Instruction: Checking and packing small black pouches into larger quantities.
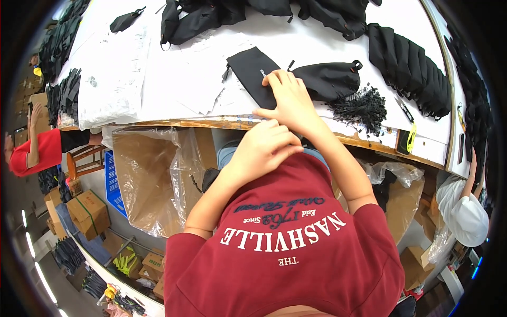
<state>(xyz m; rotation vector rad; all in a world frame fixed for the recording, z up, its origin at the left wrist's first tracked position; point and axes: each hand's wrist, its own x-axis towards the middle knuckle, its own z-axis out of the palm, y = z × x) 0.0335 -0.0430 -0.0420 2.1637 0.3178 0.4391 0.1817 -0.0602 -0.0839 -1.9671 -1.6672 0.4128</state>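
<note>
A flat black fabric pouch [244, 67] with a small light mark lies near the table's front edge. My right hand [289, 100] rests on its right part, fingers stretched over the cloth and thumb pointing left. Closer to my body, my left hand [264, 149] is held in front of my shirt with its fingers curled in. Whatever those fingers hold is hidden; a bit of something dark shows beside them. Just right of my right hand lies another black pouch [327, 79] with a cord loop at its end.
A heap of small black cord pulls [362, 108] lies to the right, by thread snips [405, 110]. Black pouches [409, 66] overlap in a row behind them. More black fabric [211, 18] lies across the back. A plastic-lined carton [153, 179] stands below the table edge. Another person [31, 153] is far left.
</note>
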